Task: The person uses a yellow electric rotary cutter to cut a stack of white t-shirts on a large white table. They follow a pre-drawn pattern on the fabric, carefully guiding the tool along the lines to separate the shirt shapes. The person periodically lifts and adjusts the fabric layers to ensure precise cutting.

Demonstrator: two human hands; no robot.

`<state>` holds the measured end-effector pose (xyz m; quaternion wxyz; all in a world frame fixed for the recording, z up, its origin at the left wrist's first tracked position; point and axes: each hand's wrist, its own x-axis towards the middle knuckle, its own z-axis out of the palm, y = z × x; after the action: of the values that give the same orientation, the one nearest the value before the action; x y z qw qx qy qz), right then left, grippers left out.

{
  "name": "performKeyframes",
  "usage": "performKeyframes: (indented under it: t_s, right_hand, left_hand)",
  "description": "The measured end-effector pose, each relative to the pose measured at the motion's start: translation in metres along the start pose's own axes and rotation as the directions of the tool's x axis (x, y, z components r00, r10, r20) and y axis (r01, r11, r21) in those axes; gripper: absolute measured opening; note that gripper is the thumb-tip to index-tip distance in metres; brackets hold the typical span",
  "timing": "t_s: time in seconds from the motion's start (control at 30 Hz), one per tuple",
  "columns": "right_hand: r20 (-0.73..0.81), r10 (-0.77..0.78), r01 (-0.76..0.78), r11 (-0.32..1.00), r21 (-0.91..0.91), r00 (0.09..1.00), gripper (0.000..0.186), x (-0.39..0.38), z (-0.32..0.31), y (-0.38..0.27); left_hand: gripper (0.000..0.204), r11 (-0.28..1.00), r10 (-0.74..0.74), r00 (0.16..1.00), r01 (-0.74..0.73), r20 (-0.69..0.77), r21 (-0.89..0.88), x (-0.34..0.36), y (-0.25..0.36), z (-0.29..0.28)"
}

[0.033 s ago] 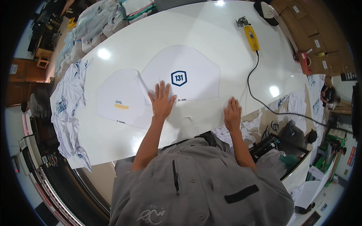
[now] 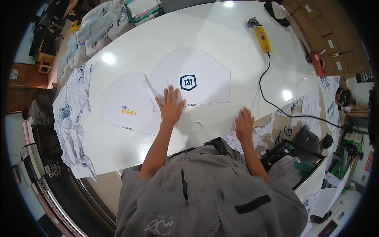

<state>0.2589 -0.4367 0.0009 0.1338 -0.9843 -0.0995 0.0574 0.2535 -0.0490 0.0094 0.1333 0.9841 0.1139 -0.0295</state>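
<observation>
Two white cut fabric panels lie flat on the big white table [image 2: 205, 31]. The larger panel [image 2: 201, 67] bears a dark blue hexagon badge; the smaller panel [image 2: 126, 98] to its left has a small blue and yellow print. My left hand [image 2: 170, 106] lies flat, fingers spread, where the two panels overlap. My right hand [image 2: 244, 125] rests flat, palm down, on the table's near edge, beside a heap of white printed fabric [image 2: 260, 138]. Neither hand holds anything.
A yellow electric fabric cutter [image 2: 261, 36] lies at the far right, its black cord [image 2: 272, 102] trailing off the table's right edge. Piles of white printed cloth [image 2: 71, 114] hang over the left edge. A dark cap [image 2: 278, 12] sits far back. Seated people [image 2: 312, 140] are at right.
</observation>
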Motion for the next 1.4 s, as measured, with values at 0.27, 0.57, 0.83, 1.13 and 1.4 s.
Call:
performKeyframes:
  t_s: [0.27, 0.57, 0.83, 1.13, 1.4]
  right_hand:
    - [-0.007, -0.383, 0.378, 0.906, 0.19, 0.924, 0.047, -0.072, 0.003, -0.149]
    - [0.103, 0.393, -0.399, 0.916, 0.039, 0.914, 0.05, -0.196, 0.02, -0.035]
    - [0.065, 0.154, -0.148, 0.627, 0.765, 0.986, 0.115, -0.146, -0.02, -0.046]
    - [0.566, 0.318, -0.449, -0.372, 0.812, 0.761, 0.052, -0.134, 0.014, 0.061]
    - [0.743, 0.469, -0.798, -0.123, 0.59, 0.477, 0.048, -0.114, 0.147, 0.313]
  left_hand:
    - [0.066, 0.902, -0.428, 0.902, 0.422, -0.06, -0.089, -0.018, -0.027, -0.031]
    - [0.037, 0.869, 0.008, 0.966, -0.134, -0.257, -0.476, -0.052, -0.033, 0.033]
    - [0.033, 0.499, 0.508, 0.781, 0.078, 0.364, -0.863, -0.1, 0.134, -0.043]
    - [0.047, 0.523, 0.609, 0.788, -0.318, 0.086, -0.791, -0.066, 0.2, 0.002]
    - [0.148, 0.997, 0.06, 0.855, -0.071, 0.515, 0.002, -0.045, 0.208, 0.041]
